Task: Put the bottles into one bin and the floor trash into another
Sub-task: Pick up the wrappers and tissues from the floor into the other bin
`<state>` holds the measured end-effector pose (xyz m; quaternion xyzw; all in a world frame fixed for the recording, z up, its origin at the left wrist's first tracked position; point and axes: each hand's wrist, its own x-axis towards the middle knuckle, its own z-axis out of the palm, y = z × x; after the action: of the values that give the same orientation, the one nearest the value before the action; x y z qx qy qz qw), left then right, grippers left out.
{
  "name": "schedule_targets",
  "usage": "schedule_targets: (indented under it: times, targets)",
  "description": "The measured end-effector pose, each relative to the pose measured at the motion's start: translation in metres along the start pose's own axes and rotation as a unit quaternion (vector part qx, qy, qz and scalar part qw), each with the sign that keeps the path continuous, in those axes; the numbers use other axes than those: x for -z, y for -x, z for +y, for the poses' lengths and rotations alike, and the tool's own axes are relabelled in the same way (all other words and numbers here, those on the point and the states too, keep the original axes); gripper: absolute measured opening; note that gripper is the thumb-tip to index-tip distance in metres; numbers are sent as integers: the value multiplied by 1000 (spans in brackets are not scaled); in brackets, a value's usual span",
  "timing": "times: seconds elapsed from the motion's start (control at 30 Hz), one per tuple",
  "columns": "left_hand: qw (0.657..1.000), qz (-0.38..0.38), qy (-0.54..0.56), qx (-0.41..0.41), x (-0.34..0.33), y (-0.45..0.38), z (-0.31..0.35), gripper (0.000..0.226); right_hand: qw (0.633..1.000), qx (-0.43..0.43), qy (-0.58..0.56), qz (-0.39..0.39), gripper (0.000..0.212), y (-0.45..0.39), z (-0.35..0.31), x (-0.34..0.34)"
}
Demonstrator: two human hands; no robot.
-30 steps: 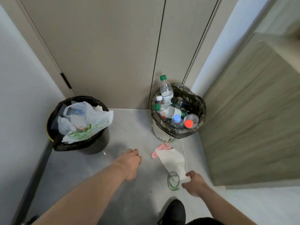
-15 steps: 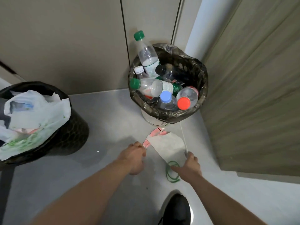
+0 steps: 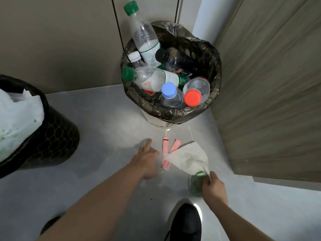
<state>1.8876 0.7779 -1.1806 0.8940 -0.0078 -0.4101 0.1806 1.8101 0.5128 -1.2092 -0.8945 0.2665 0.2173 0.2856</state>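
Note:
A white bin with a dark liner point(image 3: 214, 54) stands at the wall, full of several plastic bottles point(image 3: 156, 79). At the left edge a black bin point(image 3: 57, 138) holds white plastic bags. On the grey floor lie pink paper strips point(image 3: 165, 152) and a white napkin point(image 3: 189, 157). My right hand point(image 3: 214, 186) pinches the near corner of the napkin together with a green loop point(image 3: 195, 186), lifting that corner. Just left of the pink strips my left hand point(image 3: 146, 160) hovers low over the floor with its fingers extended, holding nothing.
A wood-grain cabinet side point(image 3: 271, 94) rises to the right of the bottle bin. Beige closet doors point(image 3: 60, 40) run behind both bins. My black shoe point(image 3: 185, 223) stands on the floor at the bottom centre.
The view has dropped closer to the floor. My right hand has taken hold of the napkin's corner and the green loop. The left hand has opened its fingers beside the pink strips.

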Motion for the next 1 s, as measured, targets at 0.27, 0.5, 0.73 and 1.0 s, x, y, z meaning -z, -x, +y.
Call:
schedule_targets:
  times: [0.27, 0.5, 0.73, 1.0]
  targets:
    - [996, 17, 11, -91, -55, 6, 36, 50, 990, 49, -125, 38, 14, 28, -10, 2]
    - [991, -55, -109, -59, -80, 11, 41, 92, 983, 13, -165, 81, 18, 31, -12, 3]
    - [984, -43, -172, -32, -85, 11, 35, 98, 940, -65, -275, 190, 20, 23, -18, 22]
    - [983, 95, -109, -112, -79, 11, 58, 62, 937, -106, -290, 163, 22, 23, -15, 24]
